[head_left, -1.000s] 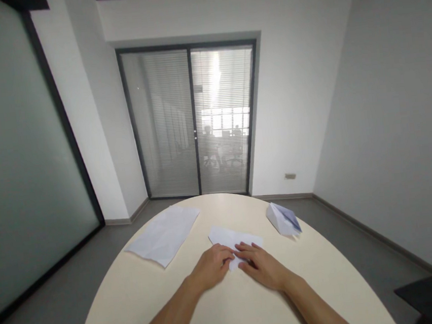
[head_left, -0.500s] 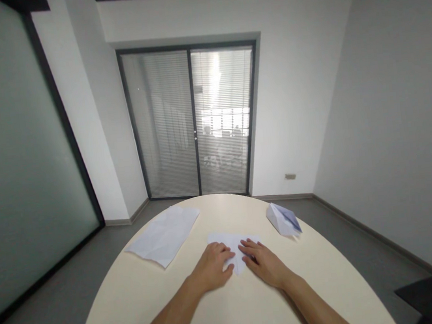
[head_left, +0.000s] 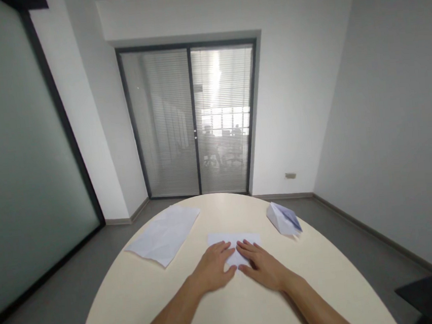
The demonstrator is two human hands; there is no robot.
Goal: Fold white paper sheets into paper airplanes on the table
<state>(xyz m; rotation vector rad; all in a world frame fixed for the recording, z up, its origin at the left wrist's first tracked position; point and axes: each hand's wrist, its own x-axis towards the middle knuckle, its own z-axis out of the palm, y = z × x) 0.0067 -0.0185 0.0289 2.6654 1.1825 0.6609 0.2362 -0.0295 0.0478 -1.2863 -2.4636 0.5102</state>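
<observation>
At the far left, a dark-framed frosted panel (head_left: 20, 150) is seen beside the pale round table (head_left: 231, 318). Along the table's far left edge, a large white sheet (head_left: 164, 237) is laid, its surface slightly wavy. To its right, a smaller piece of white paper (head_left: 234, 237) is placed midway between the table's left and right edges, back from the far rim, and is partly covered by both hands. On its left side the left hand (head_left: 213, 267) is rested palm down, fingers extended and slightly bent; on its right side the right hand (head_left: 263, 265) is laid likewise, fingers spread. The thumbs are held near each other, apart (the paper's outline beneath is hidden). By the table's far right edge, a folded paper shape (head_left: 283, 220) is set, bluish with shadow on one side.
</observation>
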